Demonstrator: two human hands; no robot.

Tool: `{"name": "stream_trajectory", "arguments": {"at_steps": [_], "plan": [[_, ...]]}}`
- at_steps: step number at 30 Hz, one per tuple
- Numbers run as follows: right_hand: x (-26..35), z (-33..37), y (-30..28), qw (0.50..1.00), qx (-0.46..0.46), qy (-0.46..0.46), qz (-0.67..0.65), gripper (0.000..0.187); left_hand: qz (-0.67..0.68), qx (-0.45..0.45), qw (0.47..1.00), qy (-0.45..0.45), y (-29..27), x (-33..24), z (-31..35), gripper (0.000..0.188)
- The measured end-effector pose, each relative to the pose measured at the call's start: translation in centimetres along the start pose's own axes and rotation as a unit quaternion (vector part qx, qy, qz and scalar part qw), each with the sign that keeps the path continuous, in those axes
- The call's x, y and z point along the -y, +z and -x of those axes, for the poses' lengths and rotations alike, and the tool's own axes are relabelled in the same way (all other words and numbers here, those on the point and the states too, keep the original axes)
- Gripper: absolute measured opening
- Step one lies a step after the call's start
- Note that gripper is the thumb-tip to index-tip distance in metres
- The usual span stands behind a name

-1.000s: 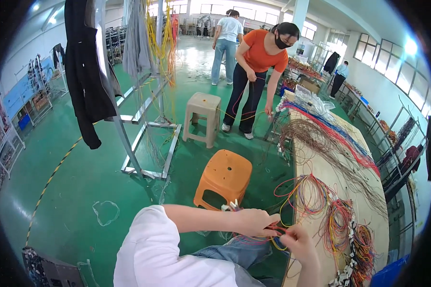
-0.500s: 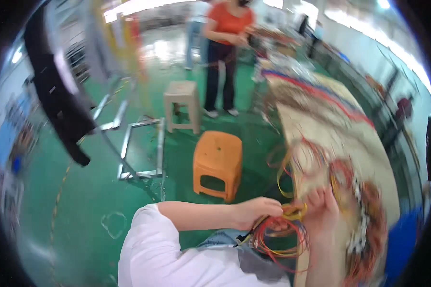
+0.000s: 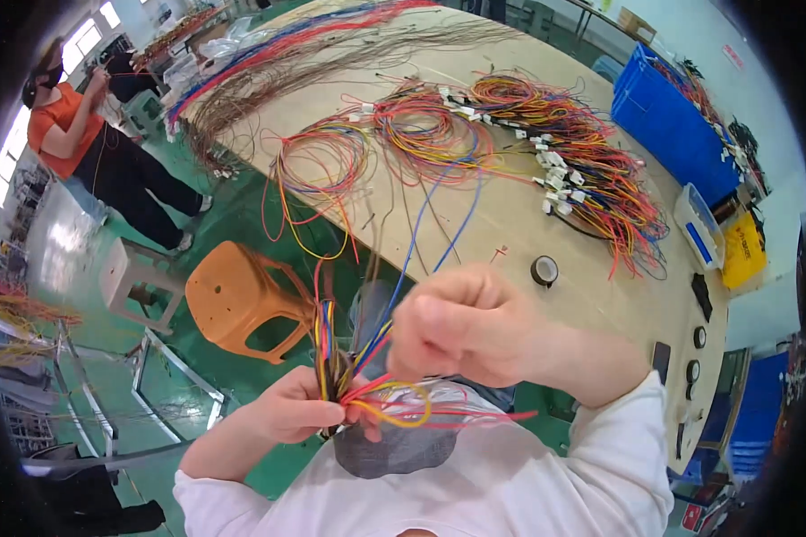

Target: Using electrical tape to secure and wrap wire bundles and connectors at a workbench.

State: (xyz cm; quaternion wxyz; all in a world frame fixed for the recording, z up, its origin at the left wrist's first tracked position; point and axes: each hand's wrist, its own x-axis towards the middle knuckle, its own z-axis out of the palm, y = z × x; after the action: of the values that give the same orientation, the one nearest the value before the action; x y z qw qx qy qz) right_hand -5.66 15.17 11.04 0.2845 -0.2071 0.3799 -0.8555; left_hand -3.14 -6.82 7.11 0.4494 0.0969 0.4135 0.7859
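Note:
My left hand (image 3: 297,408) is closed round a bundle of coloured wires (image 3: 333,358), held in front of my body. Red, yellow, blue and brown strands stick up from it. A yellow loop (image 3: 414,391) and red ends trail to the right of the grip. Just above and to the right, my right hand (image 3: 466,327) is curled, thumb against the fingers; what it pinches, if anything, is hidden. Blue wires run past it up to the table. On the table lie coiled wire bundles (image 3: 425,125) and a heap of harnesses with white connectors (image 3: 560,174).
On the table (image 3: 600,304) lie a roll of black tape (image 3: 544,270) and long wire strands (image 3: 304,45). A blue crate (image 3: 672,121) and a clear box (image 3: 698,228) stand at the right. To the left are an orange stool (image 3: 228,295), a white stool (image 3: 139,282) and a person (image 3: 90,143).
My view has swung toward the table. My hands, formerly close together at the wires, are now apart: the left keeps the bundle, the right is raised beside it.

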Motion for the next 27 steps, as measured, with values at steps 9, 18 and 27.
{"name": "stream_trajectory", "arguments": {"at_steps": [9,18,27], "plan": [[-6.8,4.3,-9.4,0.936,-0.314,-0.072,0.144,0.015,-0.090,-0.312,0.942,-0.086,-5.4,-7.8,-6.7,0.009],[-8.7,15.3,-11.9,0.535,-0.504,0.013,0.678,0.031,-0.812,-0.344,0.312,0.354,-16.5,-30.5,-34.9,0.037],[-10.2,17.8,-13.8,0.501,-0.562,0.129,0.645,0.036,-0.824,-0.033,0.420,0.378,-4.2,-8.4,-47.5,0.037]]}}
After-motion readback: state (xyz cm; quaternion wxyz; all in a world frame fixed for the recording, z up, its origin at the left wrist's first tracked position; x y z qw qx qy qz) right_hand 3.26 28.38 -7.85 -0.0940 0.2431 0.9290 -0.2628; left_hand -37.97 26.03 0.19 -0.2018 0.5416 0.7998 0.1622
